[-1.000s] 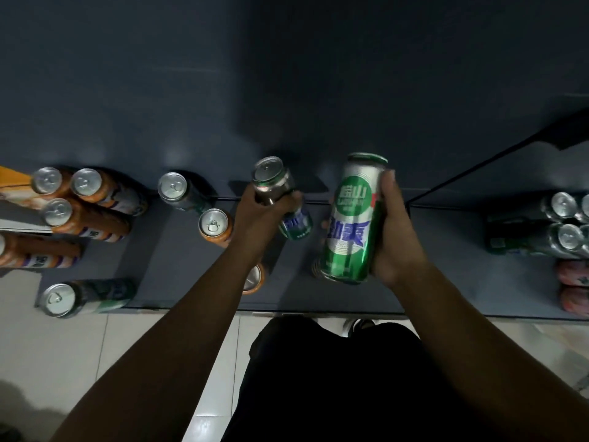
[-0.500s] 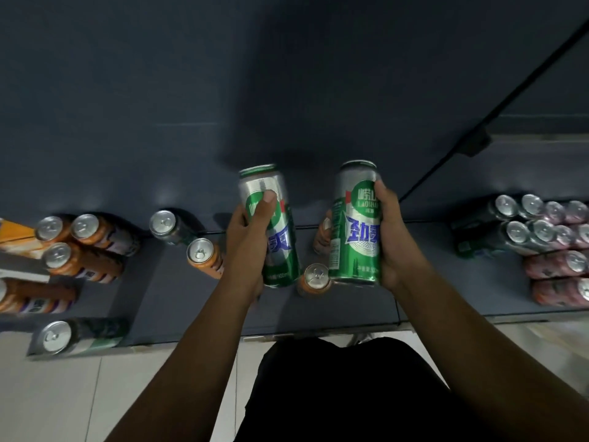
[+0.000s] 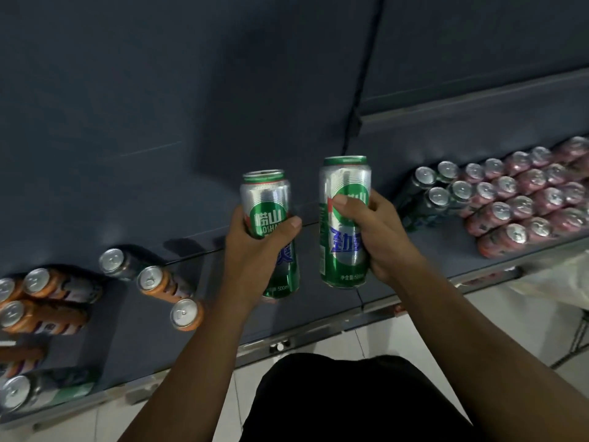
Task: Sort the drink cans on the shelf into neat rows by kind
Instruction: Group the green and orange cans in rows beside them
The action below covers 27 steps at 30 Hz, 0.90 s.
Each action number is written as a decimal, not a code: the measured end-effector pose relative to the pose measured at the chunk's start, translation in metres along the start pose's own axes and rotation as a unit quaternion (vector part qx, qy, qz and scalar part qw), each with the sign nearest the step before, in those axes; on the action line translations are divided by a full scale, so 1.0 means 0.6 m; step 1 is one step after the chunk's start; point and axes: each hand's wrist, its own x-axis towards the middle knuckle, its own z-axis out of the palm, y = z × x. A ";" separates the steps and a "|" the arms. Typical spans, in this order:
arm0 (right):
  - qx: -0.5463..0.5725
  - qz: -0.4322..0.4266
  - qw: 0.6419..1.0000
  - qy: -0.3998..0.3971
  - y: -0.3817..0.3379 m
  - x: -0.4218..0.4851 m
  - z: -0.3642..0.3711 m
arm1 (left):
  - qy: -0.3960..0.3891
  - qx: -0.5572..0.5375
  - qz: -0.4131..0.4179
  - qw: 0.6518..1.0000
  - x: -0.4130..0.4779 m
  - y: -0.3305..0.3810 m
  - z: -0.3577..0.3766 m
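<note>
Left hand (image 3: 251,247): wrapped around a tall green can (image 3: 271,231), thumb across its label, can upright and lifted above the shelf (image 3: 318,320).

Right hand (image 3: 379,237): closed around a second green can (image 3: 345,218) of the same kind, upright, raised slightly higher. The two cans stood near each other, apart, not touching.

Shelf, left part: loose, unsorted stock. Orange cans (image 3: 41,301) clustered at the far left; two more orange cans (image 3: 165,283) stood nearer the middle, one just in front of the other. One dark can (image 3: 116,263) stood behind them by the back wall (image 3: 159,106). One green-and-silver can (image 3: 35,390) stood at the front left corner; its label was too blurred to read.

Shelf, right part: pink cans (image 3: 522,199) packed in tidy rows running toward the right edge. Dark cans (image 3: 430,193) stood at the left end of those rows, touching the pink ones; possibly green-labelled, but the light was too dim to tell.

Below the shelf: pale tiled floor (image 3: 376,339).
</note>
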 end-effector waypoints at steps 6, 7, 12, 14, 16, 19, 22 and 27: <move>0.055 -0.027 0.998 0.021 -0.032 -0.059 -0.166 | 0.011 0.025 0.058 0.998 -0.072 0.001 0.155; 0.062 -0.026 0.997 0.023 -0.036 -0.071 -0.198 | 0.014 0.031 0.064 0.997 -0.085 -0.003 0.185; 0.075 -0.025 0.995 0.054 -0.051 -0.127 -0.351 | -0.014 0.074 0.079 0.994 -0.153 -0.022 0.337; 0.082 -0.011 0.994 0.077 -0.059 -0.146 -0.399 | -0.034 0.085 0.079 0.993 -0.175 -0.025 0.390; 0.087 -0.004 0.991 0.100 -0.065 -0.160 -0.441 | -0.053 0.087 0.075 0.992 -0.190 -0.027 0.432; 0.079 -0.011 0.989 0.127 -0.070 -0.173 -0.494 | -0.082 0.091 0.062 0.991 -0.196 -0.034 0.485; 0.060 -0.021 0.987 0.147 -0.072 -0.176 -0.533 | -0.100 0.095 0.061 0.988 -0.194 -0.042 0.527; 0.026 -0.021 0.985 0.170 -0.068 -0.150 -0.571 | -0.122 0.101 0.045 0.986 -0.161 -0.069 0.563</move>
